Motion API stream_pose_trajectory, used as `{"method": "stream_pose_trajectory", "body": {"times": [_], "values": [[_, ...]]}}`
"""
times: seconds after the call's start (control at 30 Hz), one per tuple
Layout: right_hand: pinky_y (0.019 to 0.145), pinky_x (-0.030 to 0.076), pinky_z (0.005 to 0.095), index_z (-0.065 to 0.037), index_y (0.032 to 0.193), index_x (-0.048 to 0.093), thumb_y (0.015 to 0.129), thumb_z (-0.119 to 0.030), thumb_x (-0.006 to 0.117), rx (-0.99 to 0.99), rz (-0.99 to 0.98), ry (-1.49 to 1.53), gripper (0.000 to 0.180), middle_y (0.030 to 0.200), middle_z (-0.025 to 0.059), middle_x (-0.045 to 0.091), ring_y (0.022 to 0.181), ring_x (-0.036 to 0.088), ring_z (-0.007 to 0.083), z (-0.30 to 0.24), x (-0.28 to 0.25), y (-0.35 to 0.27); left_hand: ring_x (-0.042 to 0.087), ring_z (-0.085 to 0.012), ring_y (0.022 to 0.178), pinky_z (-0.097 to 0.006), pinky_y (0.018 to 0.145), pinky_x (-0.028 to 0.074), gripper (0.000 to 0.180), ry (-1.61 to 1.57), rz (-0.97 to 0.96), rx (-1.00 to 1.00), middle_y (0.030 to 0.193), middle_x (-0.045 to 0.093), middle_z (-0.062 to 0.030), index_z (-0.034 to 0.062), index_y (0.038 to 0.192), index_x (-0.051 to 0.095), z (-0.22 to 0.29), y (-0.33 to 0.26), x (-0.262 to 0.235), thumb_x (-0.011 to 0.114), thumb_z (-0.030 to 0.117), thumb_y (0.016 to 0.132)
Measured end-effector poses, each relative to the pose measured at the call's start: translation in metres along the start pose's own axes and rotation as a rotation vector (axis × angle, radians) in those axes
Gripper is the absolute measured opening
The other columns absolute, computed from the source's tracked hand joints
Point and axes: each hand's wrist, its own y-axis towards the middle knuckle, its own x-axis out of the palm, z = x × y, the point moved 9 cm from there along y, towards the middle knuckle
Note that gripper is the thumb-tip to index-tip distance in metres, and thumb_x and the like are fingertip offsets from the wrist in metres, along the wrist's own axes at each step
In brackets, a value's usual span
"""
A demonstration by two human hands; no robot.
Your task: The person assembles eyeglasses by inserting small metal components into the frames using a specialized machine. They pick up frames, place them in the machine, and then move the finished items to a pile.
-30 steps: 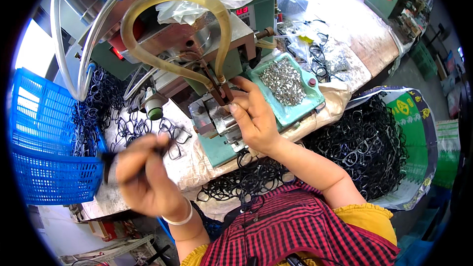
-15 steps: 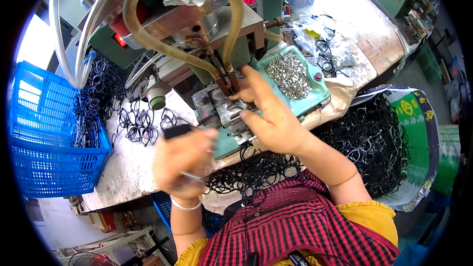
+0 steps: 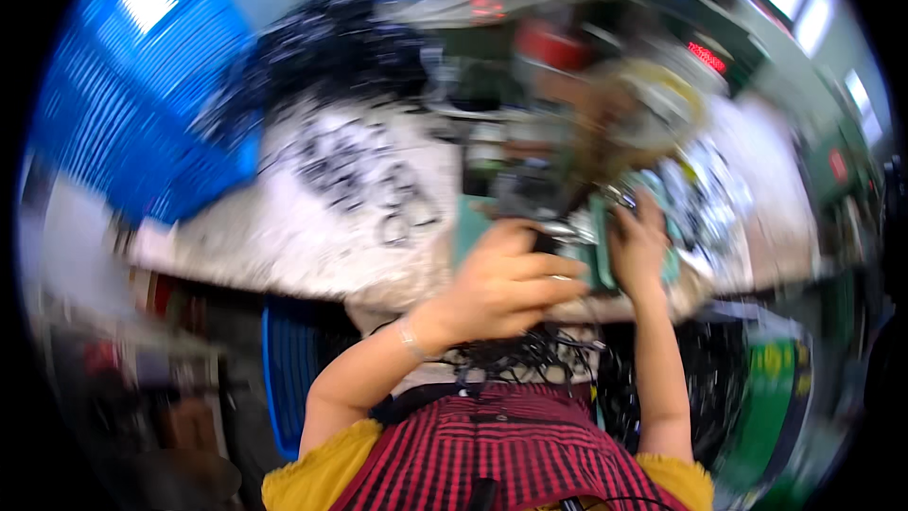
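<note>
The view is smeared by motion. My left hand (image 3: 515, 286) is curled round a black handle (image 3: 546, 243) at the front of the green bench machine (image 3: 478, 61). A shiny metal part (image 3: 569, 230) lies just beyond those fingers. A ring and a pale bracelet show on this hand and wrist. My right hand (image 3: 640, 244) reaches over the light green tray (image 3: 604, 241), fingers stretched and apart. Whether its fingertips touch any of the small metal pieces there cannot be made out. Black loops (image 3: 530, 352) hang along the table's front edge below my left hand.
More black loops (image 3: 345, 166) are spread on the white table (image 3: 284, 241), with a big dark heap (image 3: 331, 47) behind. A blue basket (image 3: 142, 104) stands at the left. Below the table at right is a green-and-white sack (image 3: 768, 397) beside dark loops. Clear bags (image 3: 709, 194) lie beyond the tray.
The whole view has swung to the left. My right hand has left the machine's working spot for the tray. My left hand has come to the front of the machine, on the handle.
</note>
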Motion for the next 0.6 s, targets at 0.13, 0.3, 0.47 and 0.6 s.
{"method": "stream_pose_trajectory", "body": {"times": [0.13,0.3,0.47,0.6], "values": [[0.101,0.045,0.0462,-0.003,0.103,0.069,0.083,-0.012,0.071,0.045,0.006,-0.027,0.023,0.125,0.0199,0.063,0.117,0.057,0.0401,0.05,0.011,-0.018,0.06,-0.0272,0.094,-0.04,0.091,0.045,0.032,-0.343,0.061,-0.033,0.12,0.067,-0.0081,0.0104,0.112,0.071,0.026,-0.006,-0.02,0.067,0.007,0.08],[0.085,0.048,0.0405,0.001,0.097,0.067,0.094,-0.014,0.065,0.2,0.034,0.191,0.016,0.1,0.0148,0.069,0.094,0.064,0.0326,0.069,0.008,-0.023,0.063,-0.0205,0.095,-0.034,0.083,0.051,0.027,-1.635,-0.089,0.054,0.102,0.066,-0.0105,-0.0027,0.106,0.067,0.111,0.026,-0.016,0.066,0.022,0.094],[0.091,0.05,0.0339,0.002,0.115,0.069,0.098,-0.017,0.063,0.297,0.09,0.45,0.027,0.107,0.013,0.073,0.099,0.067,0.0237,0.082,0.031,-0.014,0.062,-0.015,0.103,-0.029,0.088,0.049,0.038,-2.285,-0.228,0.286,0.111,0.065,-0.011,-0.0087,0.122,0.056,0.158,0.033,-0.007,0.06,0.023,0.102],[0.088,0.05,0.0288,0.002,0.113,0.07,0.097,-0.013,0.064,0.359,0.084,0.592,0.023,0.105,0.0091,0.073,0.094,0.066,0.0151,0.068,0.022,-0.013,0.062,-0.014,0.099,-0.03,0.084,0.05,0.038,-2.291,-0.293,0.234,0.107,0.065,-0.0093,-0.0074,0.12,0.056,0.156,0.026,-0.006,0.061,0.025,0.101]]}}
